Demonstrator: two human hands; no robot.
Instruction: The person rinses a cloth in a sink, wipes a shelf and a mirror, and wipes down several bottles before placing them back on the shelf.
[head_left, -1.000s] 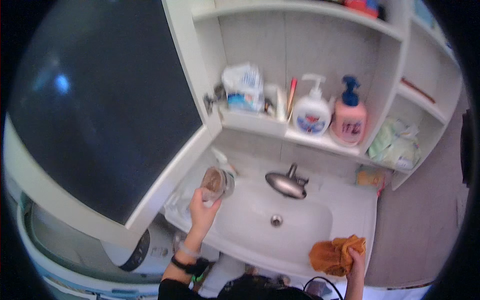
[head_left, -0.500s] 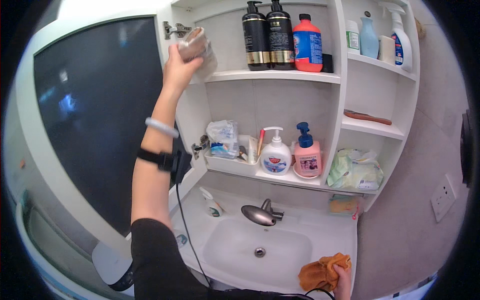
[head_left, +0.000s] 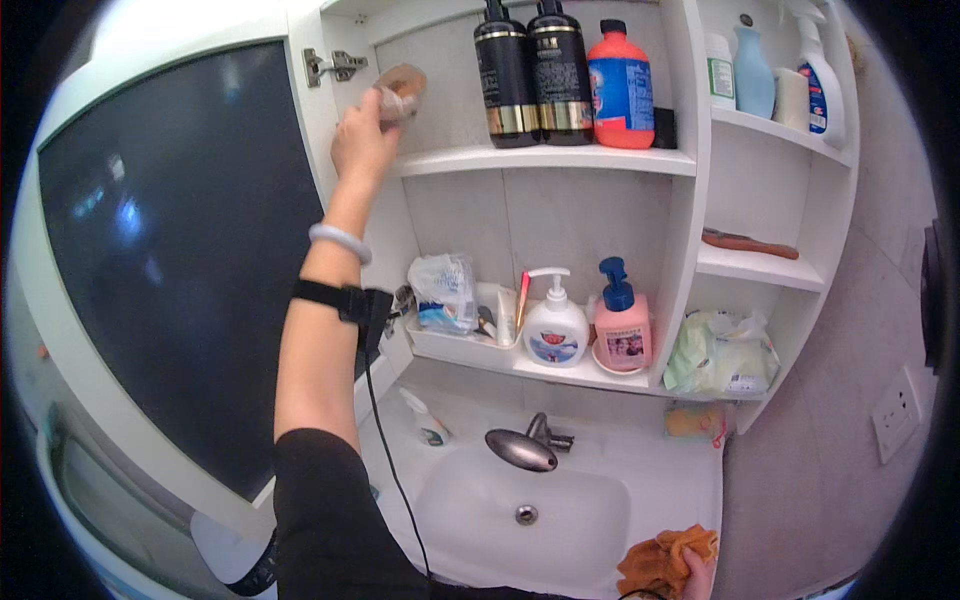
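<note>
My left hand [head_left: 362,140] is raised to the upper left end of the cabinet's top shelf [head_left: 550,158]. Its fingers are closed on a small tan item in crumpled clear plastic [head_left: 402,90]; the exact kind is not clear. Two black pump bottles [head_left: 507,85] and a red bottle with a blue label [head_left: 622,100] stand on the same shelf, right of the hand. Low at the right, by the basin's edge, my right hand [head_left: 698,575] grips an orange-brown cloth [head_left: 655,562], which partly covers its fingers.
The mirrored cabinet door [head_left: 180,250] hangs open at left. Below are a white pump bottle [head_left: 556,330], a pink pump bottle [head_left: 623,330] and a white bin [head_left: 465,348] with packets. A tap [head_left: 522,450] overhangs the sink [head_left: 460,510]. Side shelves hold a spray bottle [head_left: 820,90] and wipes [head_left: 725,355].
The wrapped item in my left hand has tipped and moved farther over the top shelf. My right hand and the cloth sit slightly lower and farther right. The whole view has shifted a little.
</note>
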